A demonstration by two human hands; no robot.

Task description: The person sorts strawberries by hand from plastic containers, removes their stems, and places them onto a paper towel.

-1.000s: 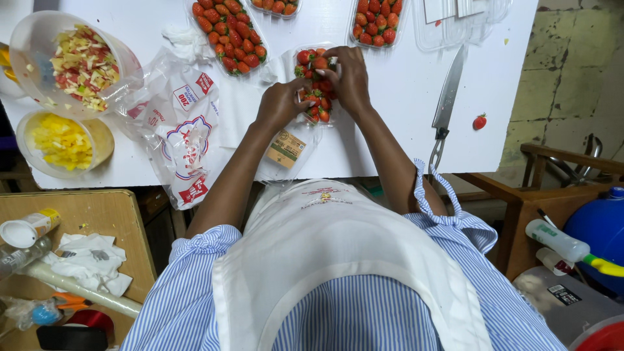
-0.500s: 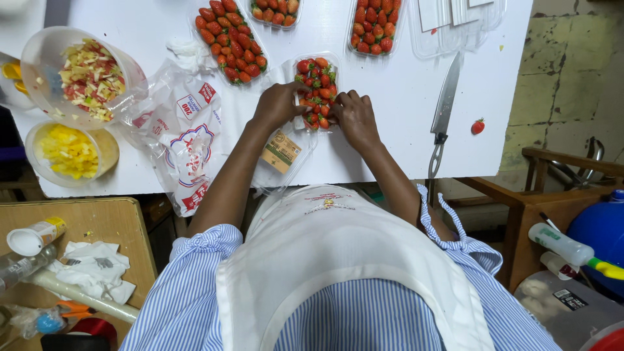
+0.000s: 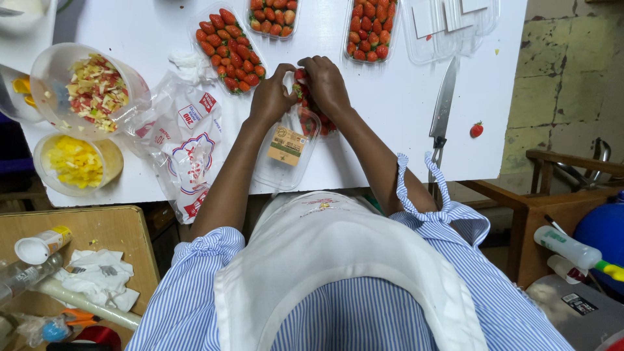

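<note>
A clear plastic punnet (image 3: 311,125) of strawberries lies on the white table (image 3: 403,110) in front of me, its hinged lid (image 3: 286,148) with a tan label folded open toward me. My left hand (image 3: 270,97) and my right hand (image 3: 328,81) meet over the punnet's far end. Their fingertips pinch one red strawberry (image 3: 299,74) between them. My hands hide most of the berries in the punnet.
Three more strawberry punnets (image 3: 231,49) (image 3: 273,16) (image 3: 370,29) and a clear tray of white cards (image 3: 448,26) line the far side. A large knife (image 3: 442,107) and a loose strawberry (image 3: 477,129) lie right. Printed plastic bags (image 3: 188,146), a chopped-fruit bowl (image 3: 94,88) and a yellow-fruit bowl (image 3: 77,161) sit left.
My hands have come together from the punnet's two sides to its far end, and now cover most of the berries. The view has shifted slightly.
</note>
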